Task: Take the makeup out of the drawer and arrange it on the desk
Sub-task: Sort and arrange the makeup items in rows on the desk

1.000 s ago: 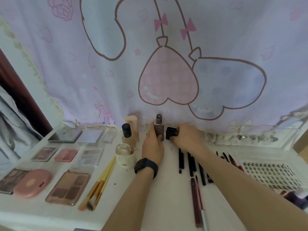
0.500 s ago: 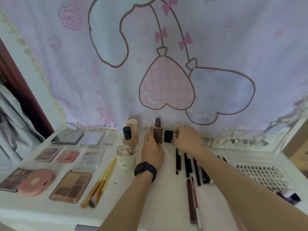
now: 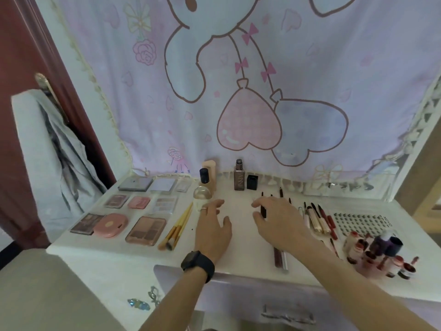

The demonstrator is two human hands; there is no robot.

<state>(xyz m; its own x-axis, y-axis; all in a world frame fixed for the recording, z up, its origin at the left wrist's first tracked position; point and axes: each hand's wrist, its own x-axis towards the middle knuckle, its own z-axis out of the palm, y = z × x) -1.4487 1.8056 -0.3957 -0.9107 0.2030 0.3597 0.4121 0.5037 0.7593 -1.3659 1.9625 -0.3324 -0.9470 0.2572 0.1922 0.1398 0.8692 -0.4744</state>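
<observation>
Both grips wide and empty, my left hand (image 3: 212, 226) and right hand (image 3: 280, 223) spread low over the tabletop (image 3: 242, 248); the brown bottle (image 3: 239, 179) stands upright at the far edge just beside a black cap (image 3: 252, 182), judged rigid, breakable, top-heavy, best taken round the body.

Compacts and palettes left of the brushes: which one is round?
The pink compact in the front row, between the dark palette and the brown palette; all others are rectangular.

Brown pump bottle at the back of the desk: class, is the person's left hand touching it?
Apart. The head view shows the left hand in front of the brown pump bottle, with bare desk between them.
</observation>
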